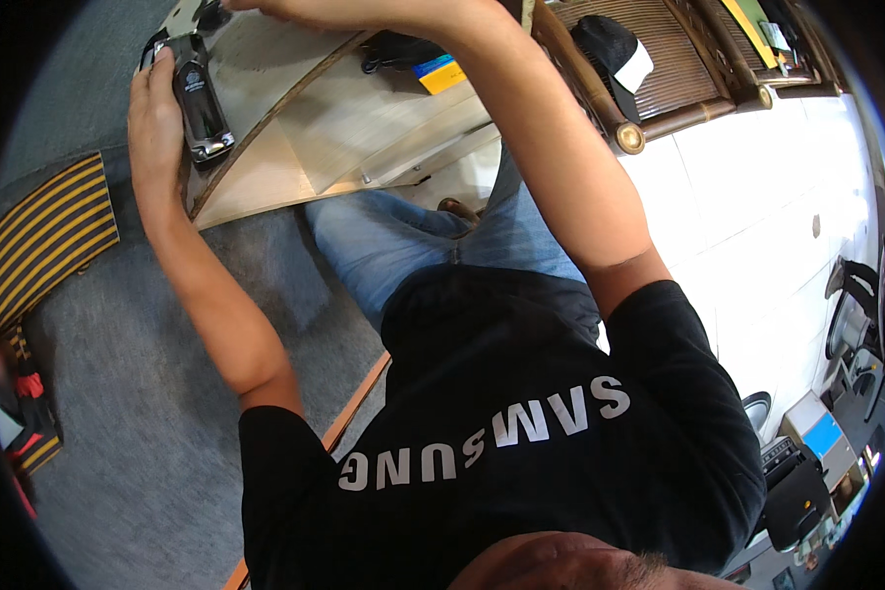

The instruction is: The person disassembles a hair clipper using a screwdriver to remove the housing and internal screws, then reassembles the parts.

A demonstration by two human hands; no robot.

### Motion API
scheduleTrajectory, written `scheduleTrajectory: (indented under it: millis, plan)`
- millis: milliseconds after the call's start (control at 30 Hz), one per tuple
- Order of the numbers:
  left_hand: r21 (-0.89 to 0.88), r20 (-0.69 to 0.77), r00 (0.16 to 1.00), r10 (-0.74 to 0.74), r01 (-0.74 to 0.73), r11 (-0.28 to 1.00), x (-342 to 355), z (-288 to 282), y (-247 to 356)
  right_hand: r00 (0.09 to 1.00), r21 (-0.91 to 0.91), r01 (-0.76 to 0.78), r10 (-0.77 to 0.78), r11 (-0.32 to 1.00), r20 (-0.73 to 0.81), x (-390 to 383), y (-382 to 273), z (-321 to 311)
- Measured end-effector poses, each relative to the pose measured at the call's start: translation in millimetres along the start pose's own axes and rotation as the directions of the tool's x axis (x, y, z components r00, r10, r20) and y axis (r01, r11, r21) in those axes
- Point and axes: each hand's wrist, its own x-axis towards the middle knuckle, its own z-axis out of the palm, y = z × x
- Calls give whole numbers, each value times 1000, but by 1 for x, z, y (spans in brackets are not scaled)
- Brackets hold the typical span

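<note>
A long black and silver device (203, 110), which looks like an electric clipper, lies near the table's rounded edge at the upper left. My left hand (157, 123) is closed along its left side, with the fingertips at its far end and the thumb hidden. At the top edge of the head view, my right hand (265, 6) is mostly cut off. Its fingers are close to a small dark thing (211, 14) that is too cropped to name. Under both hands is a pale tabletop (251, 49) with a dark curved rim.
Below the tabletop, a wooden shelf (334, 143) bears a yellow and blue box (440, 75) and a black cable (369, 65). A black and white cap (610, 59) rests on bamboo furniture (674, 59) at right. Striped yellow and black cloth (49, 236) lies left.
</note>
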Motion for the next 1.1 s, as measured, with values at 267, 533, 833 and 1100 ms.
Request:
scheduleTrajectory:
  millis: [267,533,833,1100]
  plan:
    - [263,-77,997,24,-3,965,10,-8,5,996,46,86,-86,995,-1,1,10,2]
    - [399,-337,865,372,-227,888,0,-12,-19,985,12,-131,129,991,114,-2,-12,-2]
    - [595,-285,908,308,-84,799,-10,-40,-42,985,10,-104,101,995,141,-2,-7,3]
    - [647,-93,983,158,-61,760,5,-46,-33,961,32,-231,223,972,162,-3,-18,1]
